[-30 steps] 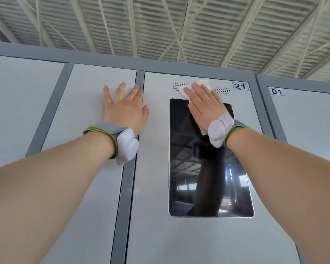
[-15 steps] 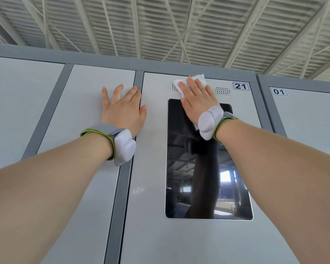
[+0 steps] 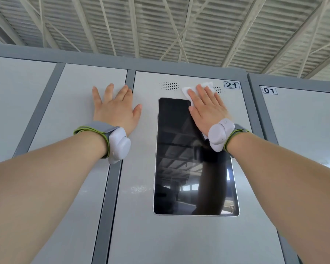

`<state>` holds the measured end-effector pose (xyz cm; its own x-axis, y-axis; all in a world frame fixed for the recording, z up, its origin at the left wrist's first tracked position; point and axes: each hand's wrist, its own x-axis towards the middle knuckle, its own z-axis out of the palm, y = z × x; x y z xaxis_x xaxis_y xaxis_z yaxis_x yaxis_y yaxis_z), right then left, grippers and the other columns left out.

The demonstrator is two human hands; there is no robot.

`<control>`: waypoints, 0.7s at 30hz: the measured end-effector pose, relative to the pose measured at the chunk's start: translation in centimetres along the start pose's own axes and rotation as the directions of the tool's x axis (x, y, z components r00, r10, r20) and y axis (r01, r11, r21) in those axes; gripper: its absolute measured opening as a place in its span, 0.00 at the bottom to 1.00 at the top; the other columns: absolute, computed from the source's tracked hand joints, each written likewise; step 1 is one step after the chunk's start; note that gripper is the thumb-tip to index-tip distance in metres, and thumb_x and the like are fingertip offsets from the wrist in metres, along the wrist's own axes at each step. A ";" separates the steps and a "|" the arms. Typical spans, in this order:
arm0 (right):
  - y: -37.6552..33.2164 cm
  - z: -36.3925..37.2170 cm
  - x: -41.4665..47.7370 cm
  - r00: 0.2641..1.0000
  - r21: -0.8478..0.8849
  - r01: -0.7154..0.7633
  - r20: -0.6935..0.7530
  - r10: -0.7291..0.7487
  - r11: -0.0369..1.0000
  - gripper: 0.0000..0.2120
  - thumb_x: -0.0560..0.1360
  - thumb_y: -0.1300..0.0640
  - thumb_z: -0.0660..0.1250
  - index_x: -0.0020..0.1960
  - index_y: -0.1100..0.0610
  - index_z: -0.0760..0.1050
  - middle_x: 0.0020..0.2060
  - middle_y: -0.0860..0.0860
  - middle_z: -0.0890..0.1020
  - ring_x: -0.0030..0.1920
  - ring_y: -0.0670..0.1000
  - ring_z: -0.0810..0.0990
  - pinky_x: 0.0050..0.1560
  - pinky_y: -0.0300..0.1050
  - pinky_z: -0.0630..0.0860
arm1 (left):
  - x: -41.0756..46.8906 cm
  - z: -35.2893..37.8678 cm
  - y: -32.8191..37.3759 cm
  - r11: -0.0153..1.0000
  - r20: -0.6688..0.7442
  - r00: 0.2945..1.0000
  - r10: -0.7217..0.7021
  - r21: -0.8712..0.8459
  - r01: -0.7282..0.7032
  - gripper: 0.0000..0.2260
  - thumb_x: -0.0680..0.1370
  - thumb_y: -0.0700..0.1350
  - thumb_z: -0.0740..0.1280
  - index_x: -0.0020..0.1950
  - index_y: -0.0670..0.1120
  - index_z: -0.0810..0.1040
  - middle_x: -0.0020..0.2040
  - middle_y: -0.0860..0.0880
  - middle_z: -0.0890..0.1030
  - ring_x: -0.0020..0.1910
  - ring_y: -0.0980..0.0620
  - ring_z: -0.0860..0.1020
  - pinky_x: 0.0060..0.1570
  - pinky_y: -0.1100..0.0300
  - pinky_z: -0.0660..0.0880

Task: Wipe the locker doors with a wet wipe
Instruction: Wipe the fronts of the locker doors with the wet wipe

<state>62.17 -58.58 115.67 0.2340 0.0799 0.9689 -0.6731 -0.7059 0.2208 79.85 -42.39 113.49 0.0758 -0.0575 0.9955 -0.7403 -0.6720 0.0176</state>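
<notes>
A light grey locker door numbered 21 fills the middle of the head view, with a black glossy screen set into it. My right hand presses a white wet wipe flat against the door's top, over the screen's upper right corner and the right speaker grille. Its fingers are straight. My left hand lies flat with spread fingers on the neighbouring door to the left, its thumb reaching onto door 21.
A dark grey frame separates the doors. Another locker marked 01 stands to the right, and a further door at far left. A corrugated metal roof with trusses spans overhead. Both wrists carry white devices on green-edged straps.
My right hand has slid the wipe to the right along the top of door 21, from near the left grille to the right grille. The left hand stays put.
</notes>
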 end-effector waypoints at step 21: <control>0.7 -0.1 -0.5 0.999 0.005 0.009 0.034 -0.009 1.000 0.26 0.82 0.43 0.41 0.78 0.47 0.46 0.78 0.49 0.46 0.77 0.51 0.42 0.74 0.46 0.37 | -0.2 -0.6 1.4 0.997 0.046 0.997 -0.057 -0.044 0.059 0.26 0.81 0.56 0.48 0.76 0.43 0.56 0.77 0.48 0.56 0.76 0.47 0.49 0.72 0.43 0.40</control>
<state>61.51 -59.03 115.34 0.2637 0.0621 0.9626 -0.6678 -0.7084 0.2286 78.38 -42.87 113.41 0.1483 -0.0532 0.9875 -0.7630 -0.6415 0.0800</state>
